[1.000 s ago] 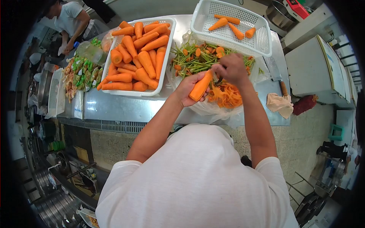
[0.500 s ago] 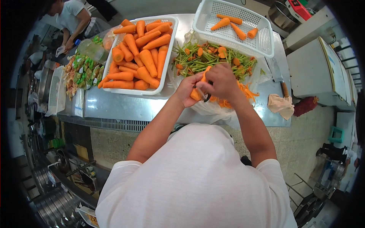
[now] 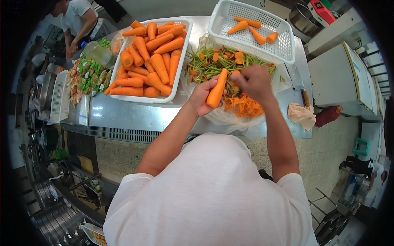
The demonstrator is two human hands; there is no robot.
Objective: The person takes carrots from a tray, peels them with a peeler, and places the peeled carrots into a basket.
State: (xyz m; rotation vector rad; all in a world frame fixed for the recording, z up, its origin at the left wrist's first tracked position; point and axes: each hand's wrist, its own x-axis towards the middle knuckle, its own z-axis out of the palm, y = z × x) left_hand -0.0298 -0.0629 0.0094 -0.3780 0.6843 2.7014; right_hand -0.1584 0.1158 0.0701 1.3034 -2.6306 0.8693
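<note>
My left hand (image 3: 202,96) is wrapped round a peeled-looking orange carrot (image 3: 217,88), its narrow end pointing up and away. Just right of the carrot, my right hand (image 3: 255,83) is closed in a fist. It grips a peeler, which the fingers hide now but which showed in the earlier view. Below my hands, orange peel strips (image 3: 245,107) lie piled on a clear plastic bag (image 3: 230,121). Beyond them is a heap of green carrot stems (image 3: 223,61) with cut carrot tops.
A white crate (image 3: 187,53) full of carrots stands left. Several carrots lie in a white perforated basket (image 3: 283,47) at the back. A cleaver (image 3: 296,78) and cloth (image 3: 301,115) lie right. Wrapped green items (image 3: 88,76) sit far left, near another person (image 3: 80,18).
My right hand has come off the carrot, moving right and slightly away. The carrot is now in full view in my left hand, and the peel pile shows more.
</note>
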